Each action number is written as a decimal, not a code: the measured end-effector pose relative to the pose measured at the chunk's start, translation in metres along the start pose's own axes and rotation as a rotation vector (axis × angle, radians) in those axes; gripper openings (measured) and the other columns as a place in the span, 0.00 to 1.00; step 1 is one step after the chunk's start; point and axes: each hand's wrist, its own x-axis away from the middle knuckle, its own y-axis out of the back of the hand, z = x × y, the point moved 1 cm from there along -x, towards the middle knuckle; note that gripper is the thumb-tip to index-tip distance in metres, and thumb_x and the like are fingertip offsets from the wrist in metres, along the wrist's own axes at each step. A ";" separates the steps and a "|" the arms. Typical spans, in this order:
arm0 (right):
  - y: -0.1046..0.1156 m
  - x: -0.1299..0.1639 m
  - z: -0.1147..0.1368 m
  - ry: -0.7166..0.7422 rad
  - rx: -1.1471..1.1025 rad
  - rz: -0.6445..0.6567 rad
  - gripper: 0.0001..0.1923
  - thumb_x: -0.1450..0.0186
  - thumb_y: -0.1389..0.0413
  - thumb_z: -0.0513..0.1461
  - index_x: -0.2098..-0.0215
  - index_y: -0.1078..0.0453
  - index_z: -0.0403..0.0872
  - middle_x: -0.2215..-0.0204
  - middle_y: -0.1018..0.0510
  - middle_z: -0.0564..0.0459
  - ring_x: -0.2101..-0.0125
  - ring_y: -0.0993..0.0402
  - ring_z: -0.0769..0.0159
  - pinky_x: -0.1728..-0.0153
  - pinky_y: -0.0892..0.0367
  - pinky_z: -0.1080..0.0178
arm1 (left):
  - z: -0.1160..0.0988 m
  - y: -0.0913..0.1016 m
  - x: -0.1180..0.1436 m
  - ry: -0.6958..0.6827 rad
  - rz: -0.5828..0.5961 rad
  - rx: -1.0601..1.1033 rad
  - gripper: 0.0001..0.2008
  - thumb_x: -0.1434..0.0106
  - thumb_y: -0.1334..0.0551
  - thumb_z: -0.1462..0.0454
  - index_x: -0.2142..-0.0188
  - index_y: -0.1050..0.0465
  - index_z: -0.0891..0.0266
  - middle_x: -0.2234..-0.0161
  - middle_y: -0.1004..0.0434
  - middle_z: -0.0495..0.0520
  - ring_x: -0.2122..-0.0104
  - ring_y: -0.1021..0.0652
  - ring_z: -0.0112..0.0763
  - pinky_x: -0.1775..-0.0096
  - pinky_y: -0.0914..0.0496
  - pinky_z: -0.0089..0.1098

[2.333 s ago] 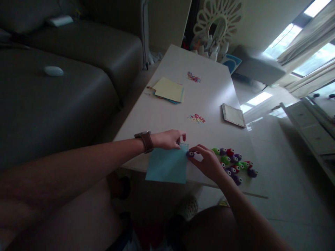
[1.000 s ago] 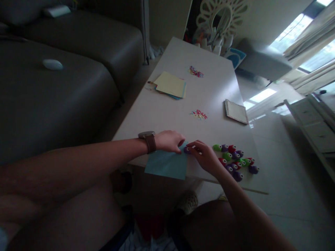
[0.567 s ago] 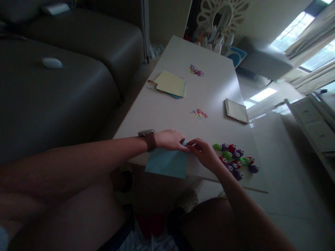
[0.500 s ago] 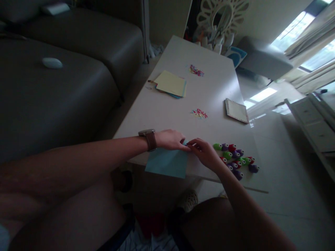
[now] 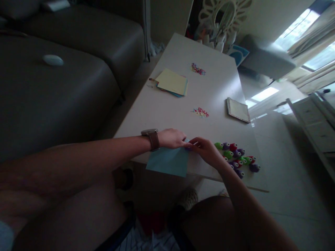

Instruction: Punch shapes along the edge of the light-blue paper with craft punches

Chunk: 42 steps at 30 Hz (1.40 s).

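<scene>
Left hand (image 5: 171, 138) palm down (watch on its wrist), right hand (image 5: 206, 152) curled, fingertips of both meeting

There is a single view, from a camera worn on the person's head. It looks forward and steeply down over the person's knees at the white table (image 5: 167, 104), and the frame is tilted, so the table runs slantwise from the near edge up toward the far right. The near table edge sits close, about mid-frame; the sofa (image 5: 65, 76) fills the left side and the bright windows (image 5: 309, 31) the far right corner. No second view shares the scene.
</scene>
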 end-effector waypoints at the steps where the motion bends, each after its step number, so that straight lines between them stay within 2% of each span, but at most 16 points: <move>1: 0.000 -0.001 0.000 -0.017 -0.011 0.007 0.13 0.38 0.39 0.49 0.66 0.24 0.48 0.72 0.19 0.50 0.72 0.24 0.63 0.69 0.31 0.60 | 0.000 -0.001 0.000 -0.001 -0.004 0.002 0.29 0.29 0.52 0.42 0.55 0.23 0.61 0.55 0.18 0.61 0.58 0.22 0.42 0.62 0.34 0.35; 5: 0.001 -0.006 -0.001 -0.075 -0.026 0.033 0.17 0.39 0.38 0.53 0.69 0.24 0.48 0.73 0.17 0.48 0.74 0.24 0.61 0.71 0.32 0.59 | -0.001 -0.002 -0.002 0.025 -0.001 -0.015 0.30 0.28 0.54 0.42 0.55 0.23 0.61 0.54 0.18 0.63 0.57 0.21 0.44 0.60 0.33 0.36; 9: 0.002 -0.013 0.000 -0.095 0.036 0.032 0.17 0.42 0.36 0.52 0.72 0.25 0.48 0.74 0.18 0.47 0.74 0.24 0.61 0.73 0.34 0.60 | -0.006 -0.001 -0.003 0.089 0.026 -0.071 0.24 0.27 0.51 0.48 0.52 0.23 0.60 0.51 0.19 0.63 0.55 0.21 0.46 0.59 0.31 0.38; 16: -0.002 -0.028 -0.002 -0.041 0.158 0.016 0.16 0.45 0.35 0.45 0.82 0.34 0.49 0.82 0.26 0.54 0.78 0.34 0.68 0.76 0.42 0.63 | -0.013 0.000 -0.006 0.193 0.070 -0.137 0.20 0.28 0.49 0.56 0.48 0.24 0.60 0.50 0.20 0.65 0.53 0.21 0.49 0.57 0.30 0.40; 18: -0.001 -0.026 -0.004 -0.041 0.106 0.023 0.16 0.44 0.36 0.47 0.81 0.33 0.49 0.82 0.26 0.54 0.78 0.33 0.68 0.76 0.41 0.63 | -0.012 0.001 -0.008 0.174 0.102 -0.151 0.20 0.28 0.50 0.55 0.48 0.24 0.60 0.49 0.20 0.65 0.54 0.21 0.48 0.57 0.30 0.39; 21: 0.009 -0.018 -0.009 -0.048 0.019 0.072 0.14 0.43 0.37 0.49 0.76 0.26 0.48 0.77 0.20 0.51 0.75 0.28 0.65 0.74 0.36 0.62 | -0.009 0.004 -0.010 0.093 0.171 -0.120 0.25 0.26 0.54 0.51 0.48 0.25 0.63 0.50 0.20 0.65 0.54 0.21 0.45 0.57 0.31 0.37; 22: 0.014 -0.015 -0.011 -0.043 0.031 0.062 0.13 0.42 0.37 0.49 0.73 0.25 0.47 0.76 0.19 0.50 0.74 0.26 0.63 0.73 0.35 0.62 | -0.008 0.005 -0.009 0.067 0.182 -0.107 0.26 0.26 0.55 0.50 0.49 0.25 0.63 0.50 0.20 0.65 0.55 0.21 0.44 0.57 0.31 0.36; 24: 0.023 -0.010 -0.014 -0.026 0.122 -0.037 0.09 0.41 0.38 0.45 0.71 0.23 0.47 0.75 0.19 0.50 0.74 0.25 0.63 0.72 0.34 0.61 | -0.006 0.007 -0.008 0.038 0.180 -0.101 0.25 0.26 0.55 0.51 0.49 0.26 0.63 0.50 0.20 0.63 0.55 0.21 0.41 0.56 0.31 0.34; 26: 0.030 -0.007 -0.017 0.004 0.226 -0.181 0.07 0.38 0.40 0.43 0.69 0.23 0.48 0.73 0.18 0.49 0.72 0.25 0.62 0.69 0.32 0.60 | -0.007 0.008 -0.004 0.039 0.188 -0.114 0.22 0.27 0.49 0.51 0.49 0.26 0.63 0.51 0.20 0.62 0.57 0.21 0.39 0.57 0.32 0.33; 28: 0.030 -0.006 -0.019 0.052 0.281 -0.261 0.07 0.37 0.40 0.42 0.66 0.23 0.48 0.67 0.18 0.48 0.69 0.24 0.61 0.65 0.31 0.59 | -0.009 0.008 -0.001 0.051 0.207 -0.132 0.19 0.31 0.42 0.51 0.50 0.27 0.62 0.52 0.20 0.60 0.59 0.22 0.39 0.59 0.31 0.33; 31: 0.025 -0.004 -0.017 0.138 0.363 -0.253 0.10 0.39 0.38 0.40 0.58 0.23 0.48 0.59 0.18 0.46 0.62 0.23 0.59 0.60 0.30 0.57 | -0.012 0.006 0.004 0.063 0.202 -0.151 0.20 0.37 0.34 0.52 0.52 0.28 0.61 0.52 0.21 0.58 0.58 0.22 0.39 0.59 0.30 0.33; 33: 0.024 -0.003 -0.015 0.164 0.435 -0.246 0.11 0.38 0.40 0.37 0.57 0.23 0.49 0.59 0.18 0.47 0.60 0.24 0.58 0.57 0.31 0.56 | -0.014 0.004 0.006 0.063 0.165 -0.164 0.20 0.39 0.32 0.53 0.52 0.29 0.61 0.51 0.21 0.58 0.56 0.22 0.40 0.57 0.30 0.34; 38: 0.040 0.002 -0.006 0.143 0.620 -0.348 0.06 0.37 0.42 0.37 0.63 0.24 0.50 0.64 0.18 0.48 0.59 0.26 0.55 0.55 0.33 0.53 | -0.013 -0.006 0.007 0.050 0.081 -0.214 0.22 0.39 0.31 0.55 0.50 0.31 0.62 0.48 0.23 0.62 0.51 0.22 0.47 0.54 0.30 0.38; 42: 0.053 0.010 -0.009 0.029 0.763 -0.313 0.03 0.40 0.41 0.37 0.68 0.25 0.50 0.69 0.20 0.47 0.63 0.27 0.53 0.61 0.35 0.54 | -0.012 -0.010 0.007 0.049 0.062 -0.203 0.22 0.39 0.30 0.56 0.49 0.31 0.62 0.48 0.23 0.63 0.50 0.23 0.47 0.53 0.30 0.38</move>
